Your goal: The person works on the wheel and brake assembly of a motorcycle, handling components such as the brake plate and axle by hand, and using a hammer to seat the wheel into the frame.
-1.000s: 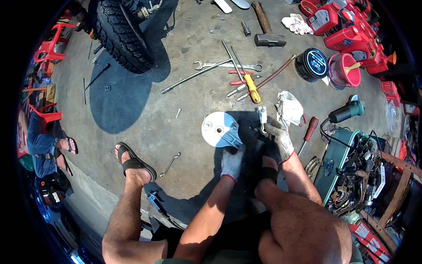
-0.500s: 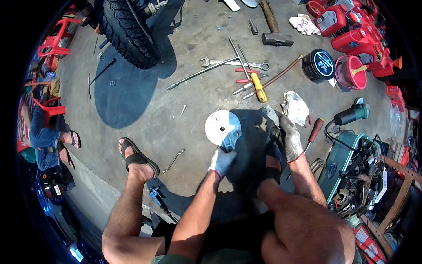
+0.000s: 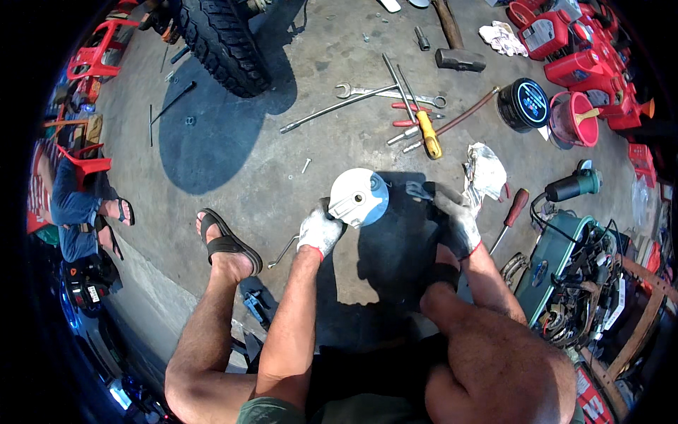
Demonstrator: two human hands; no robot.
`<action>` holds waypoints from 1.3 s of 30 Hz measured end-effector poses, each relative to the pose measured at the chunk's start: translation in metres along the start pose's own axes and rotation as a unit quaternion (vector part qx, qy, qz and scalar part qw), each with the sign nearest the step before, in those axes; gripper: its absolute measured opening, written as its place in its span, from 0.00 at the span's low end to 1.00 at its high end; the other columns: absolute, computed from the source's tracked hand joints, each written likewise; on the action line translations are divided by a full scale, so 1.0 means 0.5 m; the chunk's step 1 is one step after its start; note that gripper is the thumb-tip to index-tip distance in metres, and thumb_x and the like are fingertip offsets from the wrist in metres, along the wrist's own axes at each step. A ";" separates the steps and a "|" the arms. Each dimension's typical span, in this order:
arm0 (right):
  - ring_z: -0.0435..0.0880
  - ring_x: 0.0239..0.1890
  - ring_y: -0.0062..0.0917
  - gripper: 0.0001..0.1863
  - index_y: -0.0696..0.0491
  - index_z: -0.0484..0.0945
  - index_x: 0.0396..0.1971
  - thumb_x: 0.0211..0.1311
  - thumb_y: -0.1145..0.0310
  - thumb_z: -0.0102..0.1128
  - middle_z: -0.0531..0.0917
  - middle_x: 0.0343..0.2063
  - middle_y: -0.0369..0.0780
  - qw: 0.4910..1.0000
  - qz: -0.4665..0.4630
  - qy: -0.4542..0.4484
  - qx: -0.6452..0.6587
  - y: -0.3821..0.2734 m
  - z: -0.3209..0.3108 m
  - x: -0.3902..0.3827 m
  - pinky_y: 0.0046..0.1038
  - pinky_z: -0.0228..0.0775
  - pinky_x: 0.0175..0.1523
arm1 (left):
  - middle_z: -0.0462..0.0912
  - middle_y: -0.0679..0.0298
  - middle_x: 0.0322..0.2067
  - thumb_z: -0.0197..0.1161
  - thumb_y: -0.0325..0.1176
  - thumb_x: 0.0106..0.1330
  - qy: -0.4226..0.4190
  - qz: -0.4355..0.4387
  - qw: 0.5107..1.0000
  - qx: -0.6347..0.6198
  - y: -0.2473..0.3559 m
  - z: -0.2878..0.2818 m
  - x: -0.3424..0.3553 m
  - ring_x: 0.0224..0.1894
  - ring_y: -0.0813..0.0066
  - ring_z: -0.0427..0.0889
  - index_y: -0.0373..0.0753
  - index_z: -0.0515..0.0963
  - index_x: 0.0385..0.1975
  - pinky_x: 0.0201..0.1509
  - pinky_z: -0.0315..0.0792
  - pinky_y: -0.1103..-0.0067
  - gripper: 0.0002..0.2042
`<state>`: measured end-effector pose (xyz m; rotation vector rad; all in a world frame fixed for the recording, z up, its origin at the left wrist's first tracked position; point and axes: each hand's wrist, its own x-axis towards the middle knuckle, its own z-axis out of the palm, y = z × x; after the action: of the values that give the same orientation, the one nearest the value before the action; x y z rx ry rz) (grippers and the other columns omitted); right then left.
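My gloved left hand (image 3: 321, 230) grips the round silver plate (image 3: 361, 198), which has a centre hole and a ribbed arm, at its lower left. My gloved right hand (image 3: 455, 222) is to the right of it, fingers closed on a small metal part (image 3: 418, 189), held apart from the plate. A crumpled white rag (image 3: 484, 169) lies beside that hand, near a red-handled screwdriver (image 3: 515, 208). A small wrench (image 3: 282, 251) lies left of my left hand. Farther forward are a crossed T-handle wrench (image 3: 325, 106), a combination spanner (image 3: 424, 97) and a yellow-handled screwdriver (image 3: 431, 141).
A tyre (image 3: 226, 53) stands ahead left. A person in jeans (image 3: 70, 205) sits at far left. Red jugs (image 3: 572, 71), a black tub (image 3: 524, 104) and red bucket (image 3: 573, 120) are back right. A grinder (image 3: 572, 185) and tool box (image 3: 554, 279) are on my right.
My left hand moved left and has turned the plate so its ribbed arm points lower left. The small part in my right hand has shifted and tilted toward horizontal. The camera view has shifted slightly.
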<state>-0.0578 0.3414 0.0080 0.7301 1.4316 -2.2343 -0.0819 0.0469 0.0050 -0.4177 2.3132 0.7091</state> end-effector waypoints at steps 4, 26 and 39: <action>0.79 0.40 0.20 0.18 0.59 0.77 0.53 0.63 0.71 0.57 0.83 0.38 0.36 0.999 -0.031 0.014 -0.015 0.033 -0.003 0.020 0.22 0.71 0.45 | 0.81 0.48 0.49 0.59 0.32 0.57 0.046 0.037 0.997 -0.055 -0.018 0.025 0.005 0.54 0.52 0.80 0.40 0.74 0.55 0.57 0.72 0.66 0.22; 0.83 0.36 0.22 0.14 0.62 0.77 0.49 0.64 0.76 0.57 0.84 0.37 0.40 0.996 -0.055 -0.057 -0.048 0.046 0.095 0.096 0.23 0.76 0.43 | 0.76 0.50 0.56 0.60 0.40 0.65 0.176 0.140 0.970 -0.089 0.070 0.023 0.008 0.58 0.57 0.76 0.38 0.71 0.60 0.63 0.68 0.70 0.24; 0.82 0.44 0.23 0.15 0.60 0.77 0.50 0.63 0.78 0.56 0.84 0.44 0.41 0.986 -0.095 0.032 -0.134 0.075 0.096 0.075 0.24 0.76 0.50 | 0.77 0.49 0.56 0.60 0.38 0.66 0.119 0.149 0.970 -0.151 0.063 0.025 0.040 0.58 0.59 0.76 0.35 0.69 0.61 0.64 0.67 0.71 0.24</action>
<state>-0.0761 0.2806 -0.0252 0.6019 1.8580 -2.1070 -0.1046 0.0774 -0.0049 -0.3034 2.5285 1.2291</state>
